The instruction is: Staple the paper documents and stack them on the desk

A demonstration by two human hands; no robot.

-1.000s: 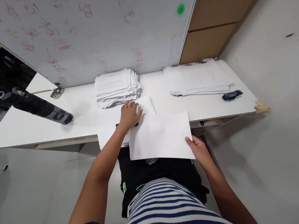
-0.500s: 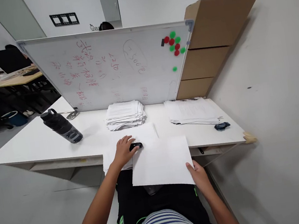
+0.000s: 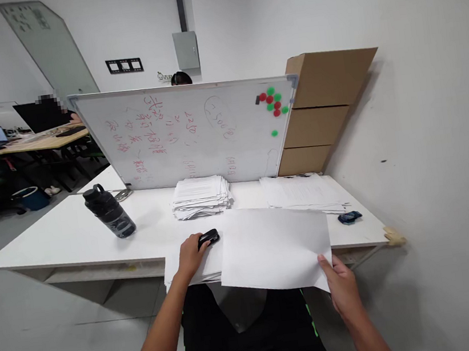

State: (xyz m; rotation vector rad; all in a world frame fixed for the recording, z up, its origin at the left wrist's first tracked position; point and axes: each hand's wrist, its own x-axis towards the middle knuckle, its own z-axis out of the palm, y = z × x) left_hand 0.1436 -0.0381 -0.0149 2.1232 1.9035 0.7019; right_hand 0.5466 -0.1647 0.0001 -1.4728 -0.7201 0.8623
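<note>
My left hand [image 3: 192,254] is curled over a small black stapler [image 3: 208,238] that rests on a few white sheets [image 3: 189,270] at the desk's near edge. My right hand [image 3: 339,285] pinches the near right corner of a large blank white sheet [image 3: 275,248], held just above the desk edge and my lap. Behind the stapler sits a thick stack of printed papers [image 3: 201,196]. Another flatter pile of papers [image 3: 301,191] lies to the right.
A white desk [image 3: 65,238] carries a black water bottle [image 3: 109,212] at the left and a small dark object [image 3: 349,217] at the right. A whiteboard [image 3: 194,132] with red writing leans at the back, beside cardboard boxes [image 3: 320,106]. Other people sit at desks far left.
The camera has tilted upward, showing more of the room. My right hand has moved the large sheet to the right and raised it. My left hand has shifted back onto the black stapler.
</note>
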